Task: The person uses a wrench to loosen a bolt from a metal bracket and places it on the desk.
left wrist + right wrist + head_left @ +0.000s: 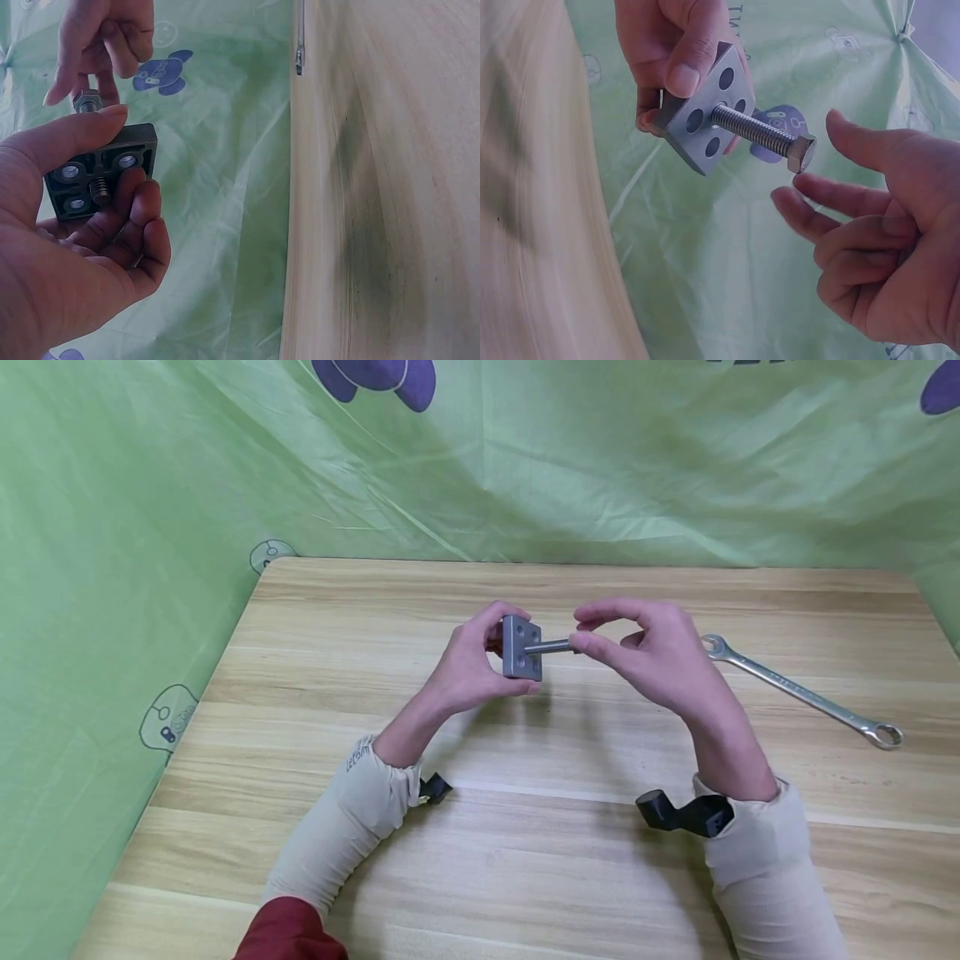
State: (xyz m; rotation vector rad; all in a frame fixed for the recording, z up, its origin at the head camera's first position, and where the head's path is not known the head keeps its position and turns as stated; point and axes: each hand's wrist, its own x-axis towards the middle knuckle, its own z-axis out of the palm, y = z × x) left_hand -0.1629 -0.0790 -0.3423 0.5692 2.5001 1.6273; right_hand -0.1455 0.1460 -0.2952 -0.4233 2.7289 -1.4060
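Observation:
My left hand [472, 662] grips a square grey metal plate [516, 652] by its edges, above the table. Several round holes dot the plate's face around a long threaded hex bolt [757, 133], which passes through the middle. On the plate's back, the bolt's end [100, 192] sticks out a little, near my left fingers. My right hand [652, 647] is at the bolt's hex head [801, 154]. In the right wrist view its thumb is apart from the head, and a fingertip lies close under it; whether that finger touches, I cannot tell.
A combination wrench [798, 691] lies on the wooden table [525, 877], right of my right hand. Green printed cloth [600, 485] hangs behind the table and along its left side. A black wrist camera [682, 815] projects from my right sleeve.

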